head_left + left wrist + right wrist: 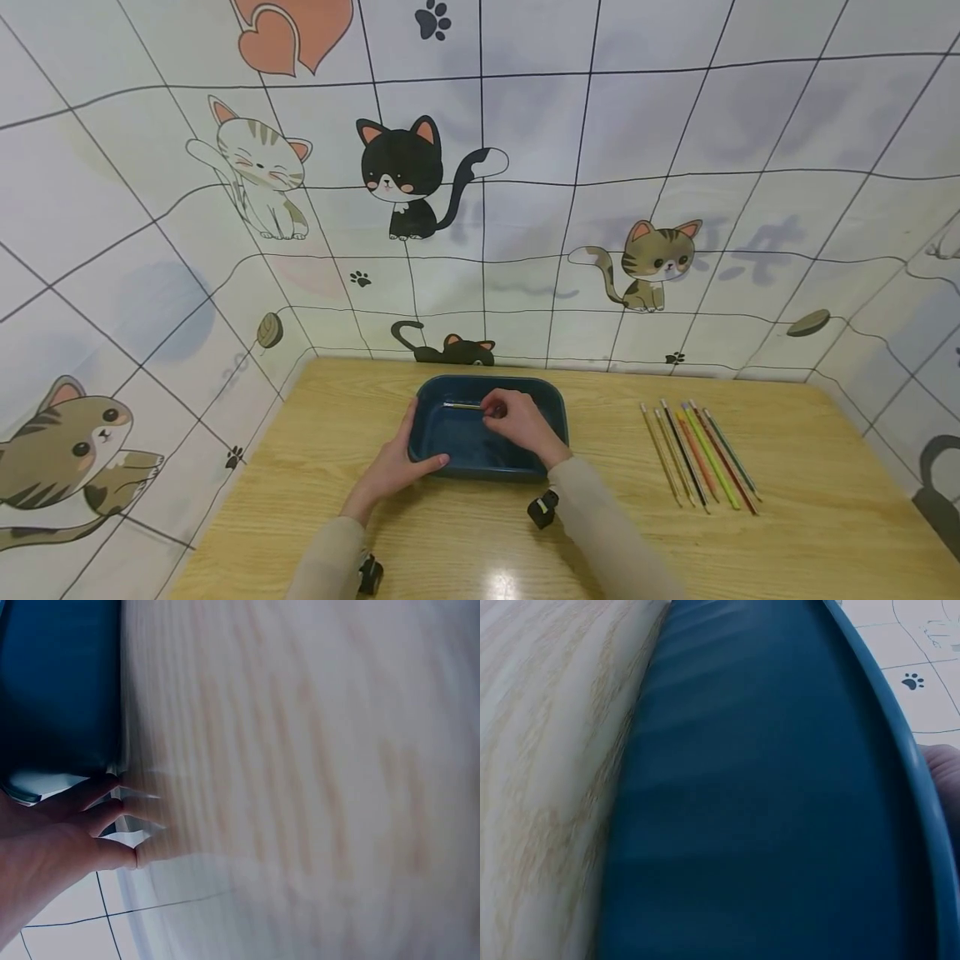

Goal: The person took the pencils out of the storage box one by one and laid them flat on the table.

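Observation:
A dark blue rectangular tray (480, 471) lies on the table. My left hand (393, 462) spans its near left corner, fingers stretched along the left side and thumb over the near rim. In the left wrist view, fingertips of the left hand (67, 832) reach down to the wood beside the tray (60, 682). My right hand (521, 423) is over the tray, thumb and fingers pinching one end of a thin pencil (461, 407) that points left, inside the tray near its far wall. The right wrist view shows the tray's outer side (757, 787); the pencil is hidden there.
Several pencils (701, 454) in different colours lie side by side on the table (600, 533), right of the tray. A tile-patterned wall covering with cartoon cats (401, 179) closes off the back and both sides.

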A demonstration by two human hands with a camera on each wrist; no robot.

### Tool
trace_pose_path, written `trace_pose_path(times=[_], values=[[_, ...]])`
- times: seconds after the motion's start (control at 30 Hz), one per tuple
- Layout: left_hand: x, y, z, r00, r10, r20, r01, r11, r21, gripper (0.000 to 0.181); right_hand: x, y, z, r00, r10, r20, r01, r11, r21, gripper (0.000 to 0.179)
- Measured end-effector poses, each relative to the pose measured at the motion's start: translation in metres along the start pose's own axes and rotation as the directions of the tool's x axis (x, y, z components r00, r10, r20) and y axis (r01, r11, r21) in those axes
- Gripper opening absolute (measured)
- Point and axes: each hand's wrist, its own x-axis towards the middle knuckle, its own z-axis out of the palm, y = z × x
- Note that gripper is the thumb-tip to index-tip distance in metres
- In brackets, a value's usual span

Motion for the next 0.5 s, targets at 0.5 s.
trace_pose_path(times=[0.5], values=[[-0.001,0.002,-0.001,1.0,0.008,-0.001,-0.008,1.0,0.0,0.109,0.014,0.008,0.006,0.997,0.072,0.017,-0.073,0.995,0.07,0.017]])
